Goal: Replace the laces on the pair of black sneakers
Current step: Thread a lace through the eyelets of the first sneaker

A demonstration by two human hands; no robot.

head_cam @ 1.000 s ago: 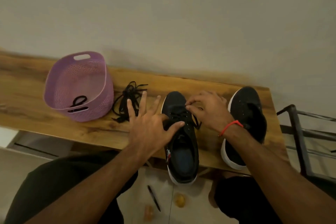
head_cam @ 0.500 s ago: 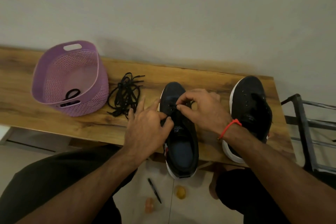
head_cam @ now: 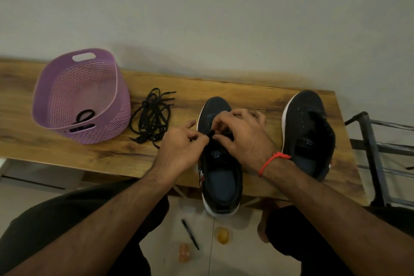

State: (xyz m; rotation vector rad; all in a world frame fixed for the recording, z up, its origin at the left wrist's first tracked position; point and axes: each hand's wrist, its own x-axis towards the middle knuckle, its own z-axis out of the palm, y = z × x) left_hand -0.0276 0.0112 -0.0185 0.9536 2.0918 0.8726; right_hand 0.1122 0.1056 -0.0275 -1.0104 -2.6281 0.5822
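Both the left hand and right hand pinch a black lace over the near sneaker between them (lacing barely begun), while the laceless sneaker waits right of them.

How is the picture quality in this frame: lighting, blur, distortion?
Head view: dim, warm light; the table edge bows from wide-angle distortion; the basket casts a soft shadow on the wall; both hands look slightly soft over the dark sneaker, hiding lace detail.

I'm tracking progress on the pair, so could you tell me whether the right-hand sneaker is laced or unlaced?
Unlaced: the right-hand sneaker shows bare eyelets with no lace across its open tongue.
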